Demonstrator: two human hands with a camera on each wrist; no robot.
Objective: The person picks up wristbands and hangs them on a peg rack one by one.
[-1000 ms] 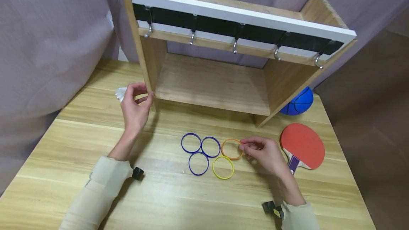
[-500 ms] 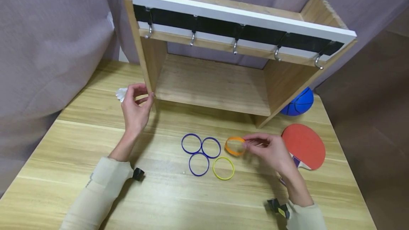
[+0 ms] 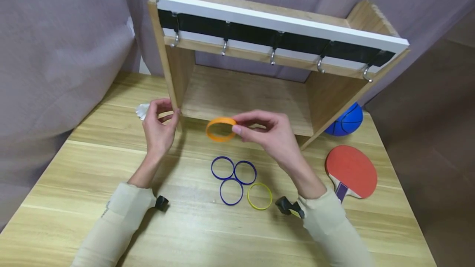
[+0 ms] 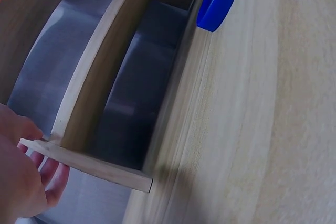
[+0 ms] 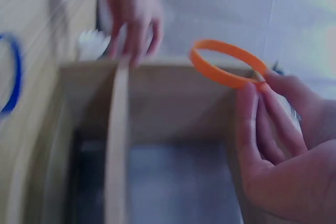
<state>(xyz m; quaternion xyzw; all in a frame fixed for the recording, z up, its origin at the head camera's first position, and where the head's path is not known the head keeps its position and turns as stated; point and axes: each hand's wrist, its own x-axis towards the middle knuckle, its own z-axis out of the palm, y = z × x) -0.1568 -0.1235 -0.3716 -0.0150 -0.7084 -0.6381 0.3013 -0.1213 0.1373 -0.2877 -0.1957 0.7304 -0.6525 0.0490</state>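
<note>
Wooden table (image 3: 185,234) before a greyish curtain (image 3: 67,32); your two hands are in the middle of the head view.
Your right hand (image 3: 278,137) pinches the orange ring (image 3: 222,120) between thumb and fingertips, in the air near the frame centre; three blue rings (image 3: 234,174) and a yellow ring (image 3: 259,209) lie lower. At left of centre, your left hand (image 3: 158,133) has thumb and fingers closed on the side edge of the wooden rack (image 3: 245,90). At right are a red paddle (image 3: 352,170) and a blue ball (image 3: 346,122).
</note>
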